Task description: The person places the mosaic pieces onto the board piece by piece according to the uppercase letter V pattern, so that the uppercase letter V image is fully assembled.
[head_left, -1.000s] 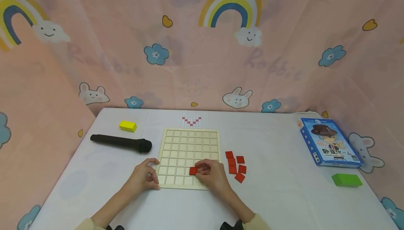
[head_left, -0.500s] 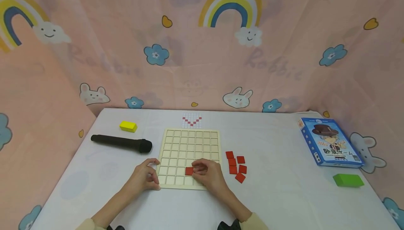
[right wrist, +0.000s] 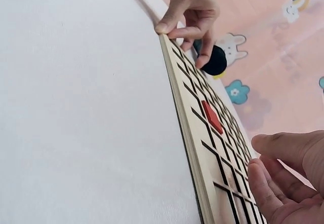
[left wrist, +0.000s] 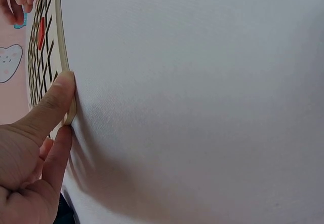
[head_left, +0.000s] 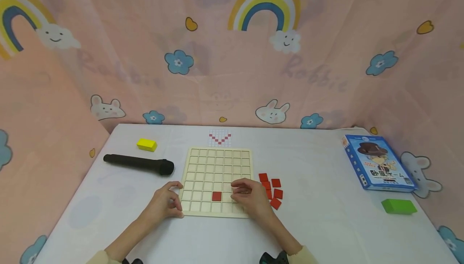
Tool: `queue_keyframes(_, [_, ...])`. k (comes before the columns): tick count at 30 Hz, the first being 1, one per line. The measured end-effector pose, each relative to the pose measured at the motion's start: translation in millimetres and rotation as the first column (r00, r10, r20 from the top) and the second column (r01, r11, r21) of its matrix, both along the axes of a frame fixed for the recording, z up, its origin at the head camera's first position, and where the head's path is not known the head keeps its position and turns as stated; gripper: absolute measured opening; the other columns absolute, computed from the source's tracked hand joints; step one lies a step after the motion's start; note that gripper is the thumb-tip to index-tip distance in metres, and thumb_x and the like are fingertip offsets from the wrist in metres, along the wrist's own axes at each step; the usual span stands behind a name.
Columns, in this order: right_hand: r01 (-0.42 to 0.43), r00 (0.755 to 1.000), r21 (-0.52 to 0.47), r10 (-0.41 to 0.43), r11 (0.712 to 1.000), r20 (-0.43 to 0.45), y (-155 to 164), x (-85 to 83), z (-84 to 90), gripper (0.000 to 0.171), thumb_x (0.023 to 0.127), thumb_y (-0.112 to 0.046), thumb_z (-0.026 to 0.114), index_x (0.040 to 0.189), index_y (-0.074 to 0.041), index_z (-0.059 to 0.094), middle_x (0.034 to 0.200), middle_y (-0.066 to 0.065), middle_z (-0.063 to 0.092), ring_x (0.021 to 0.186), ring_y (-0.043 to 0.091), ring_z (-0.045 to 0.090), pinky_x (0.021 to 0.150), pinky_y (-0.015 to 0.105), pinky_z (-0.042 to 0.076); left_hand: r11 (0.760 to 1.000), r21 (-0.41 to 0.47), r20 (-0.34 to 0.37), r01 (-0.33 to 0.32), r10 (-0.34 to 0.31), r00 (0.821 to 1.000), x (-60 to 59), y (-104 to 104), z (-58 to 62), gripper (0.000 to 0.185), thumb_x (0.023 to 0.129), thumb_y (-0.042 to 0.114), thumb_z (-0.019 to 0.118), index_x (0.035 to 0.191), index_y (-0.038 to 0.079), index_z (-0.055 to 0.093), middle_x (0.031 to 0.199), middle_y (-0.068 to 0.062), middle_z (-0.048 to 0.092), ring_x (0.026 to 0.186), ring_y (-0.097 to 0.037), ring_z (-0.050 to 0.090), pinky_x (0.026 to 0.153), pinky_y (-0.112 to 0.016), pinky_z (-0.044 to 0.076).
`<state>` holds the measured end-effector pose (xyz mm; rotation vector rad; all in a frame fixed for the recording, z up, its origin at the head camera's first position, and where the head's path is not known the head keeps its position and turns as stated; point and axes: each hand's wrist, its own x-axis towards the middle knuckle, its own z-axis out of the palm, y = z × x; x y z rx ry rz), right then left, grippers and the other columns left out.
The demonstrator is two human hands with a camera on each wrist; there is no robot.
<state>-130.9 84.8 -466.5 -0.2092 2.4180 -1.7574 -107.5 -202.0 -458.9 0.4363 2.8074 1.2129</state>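
Left hand (head_left: 164, 203) pinches the board (head_left: 216, 181) corner; keep it steady. Right hand (head_left: 250, 197), loosely curled and empty, hovers beside the seated tile (head_left: 216, 196).

Right hand (head_left: 250, 197) hides some of loose red tiles (head_left: 276, 193); pattern card (head_left: 219, 138) too small to read.

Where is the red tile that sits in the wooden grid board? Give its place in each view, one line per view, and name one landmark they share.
Head: the red tile lies in a cell low in the wooden grid board, centre.
Left wrist: a thin red sliver at the top left.
Right wrist: a red wedge mid-board, right of centre.
Shared landmark: the left hand pinching the board's near left corner.
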Motion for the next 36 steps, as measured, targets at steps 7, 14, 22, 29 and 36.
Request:
queue_keyframes(7, [0.094,0.995,-0.008,-0.094,0.995,0.012,37.2,2.6,6.7,0.03,0.075,0.007,0.076,0.103,-0.002,0.069,0.1,0.01,0.068,0.087,0.021,0.066,0.076,0.022,0.058,1.0,0.003,0.026,-0.021,0.021,0.999,1.0,0.5,3.8,0.03,0.052,-0.002,0.088,0.055,0.01,0.061,0.118,-0.014,0.056,0.1,-0.031,0.056,0.064,-0.019,0.056])
queue_keyframes(14, [0.153,0.988,0.051,-0.154,0.987,0.012,80.1,5.0,7.4,0.034,0.077,0.004,0.076,0.109,-0.002,0.067,0.104,0.011,0.068,0.093,0.023,0.065,0.08,0.022,0.057,0.999,0.007,0.055,-0.043,0.042,0.998,0.6,-0.8,1.6,0.031,0.053,-0.003,0.088,0.055,0.011,0.061,0.119,-0.013,0.055,0.096,-0.027,0.056,0.065,-0.018,0.056])
queue_keyframes(22, [0.16,0.986,0.195,-0.147,0.968,-0.076,124.2,-1.3,5.4,0.032,0.084,-0.005,0.073,0.115,-0.003,0.065,0.111,0.013,0.067,0.096,0.025,0.065,0.082,0.021,0.057,0.999,0.02,0.065,-0.043,0.041,0.997,0.0,-1.5,-0.9,0.03,0.053,-0.004,0.088,0.056,0.011,0.061,0.12,-0.013,0.054,0.102,-0.03,0.055,0.067,-0.019,0.056])
queue_keyframes(29, [0.049,0.989,0.237,-0.014,0.97,-0.146,150.1,-20.1,3.5,0.033,0.086,-0.009,0.072,0.117,-0.002,0.064,0.111,0.015,0.067,0.098,0.027,0.064,0.085,0.019,0.055,0.999,0.035,0.063,-0.024,0.022,0.998,0.2,-0.7,-2.2,0.03,0.053,-0.003,0.087,0.056,0.01,0.061,0.12,-0.015,0.054,0.102,-0.032,0.054,0.068,-0.02,0.057])
queue_keyframes(36, [-0.138,0.982,0.257,0.166,0.956,-0.091,163.1,-48.7,-8.1,0.036,0.085,-0.012,0.073,0.119,-0.004,0.063,0.112,0.012,0.066,0.097,0.025,0.063,0.081,0.015,0.054,0.998,0.053,0.052,-0.017,0.015,0.999,0.3,0.7,-2.0,0.029,0.052,-0.004,0.088,0.056,0.008,0.061,0.119,-0.017,0.054,0.1,-0.032,0.055,0.067,-0.02,0.057])
